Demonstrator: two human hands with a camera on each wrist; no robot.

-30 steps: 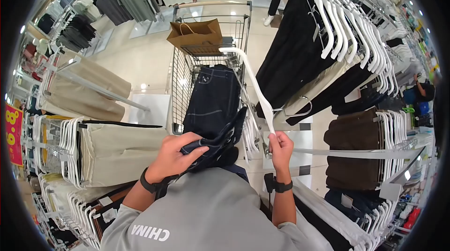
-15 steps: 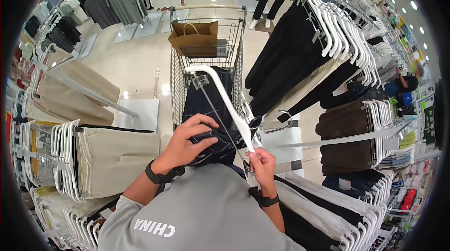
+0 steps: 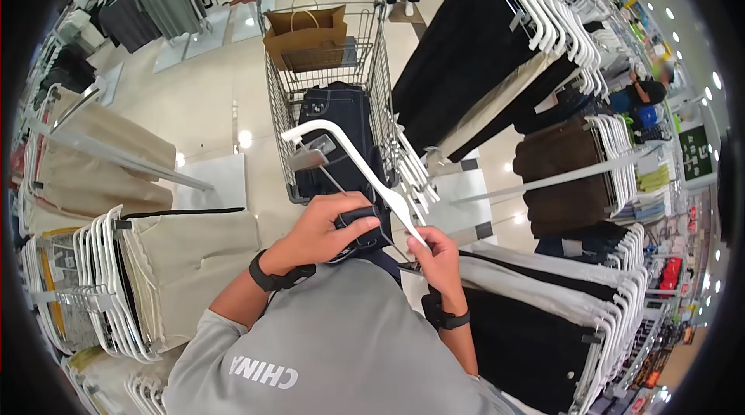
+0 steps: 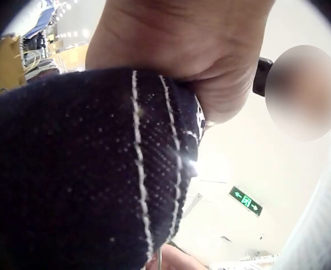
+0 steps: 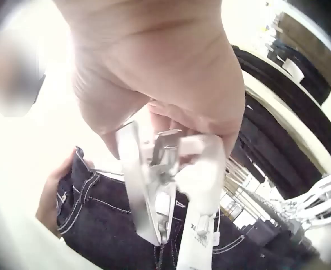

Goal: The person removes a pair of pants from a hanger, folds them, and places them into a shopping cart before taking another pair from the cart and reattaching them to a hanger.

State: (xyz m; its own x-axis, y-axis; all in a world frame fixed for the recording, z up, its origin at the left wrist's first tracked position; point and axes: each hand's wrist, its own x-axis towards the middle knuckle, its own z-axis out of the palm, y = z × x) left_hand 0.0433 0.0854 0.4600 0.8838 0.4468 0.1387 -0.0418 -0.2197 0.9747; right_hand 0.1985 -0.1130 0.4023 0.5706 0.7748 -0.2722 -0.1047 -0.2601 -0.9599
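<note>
My left hand [image 3: 330, 230] grips the waist of dark blue jeans [image 5: 109, 219] between thumb and fingers. Their pale double stitching fills much of the left wrist view. In my right hand [image 3: 436, 256] is the near end of a white hanger [image 3: 361, 163], which slants up and left above the cart. A metal clip [image 3: 310, 155] sits on the hanger's bar near its far end. Close to the right fingers, the right wrist view shows another clip [image 5: 137, 188], over the jeans' waistband. Dark denim [image 3: 341, 105] lies in the shopping cart [image 3: 272, 112] beneath the hanger.
A brown paper bag [image 3: 306, 39] stands at the cart's far end. Racks of black trousers [image 3: 466, 50] and brown trousers [image 3: 559, 174] line the right, cream trousers [image 3: 194, 256] the left. Several white hangers [image 3: 415, 167] hang at the cart's right side.
The hanger's far end has swung left over the cart, and my right hand has come closer to the left. My left fingers spread at the jeans, then closed again on the waist.
</note>
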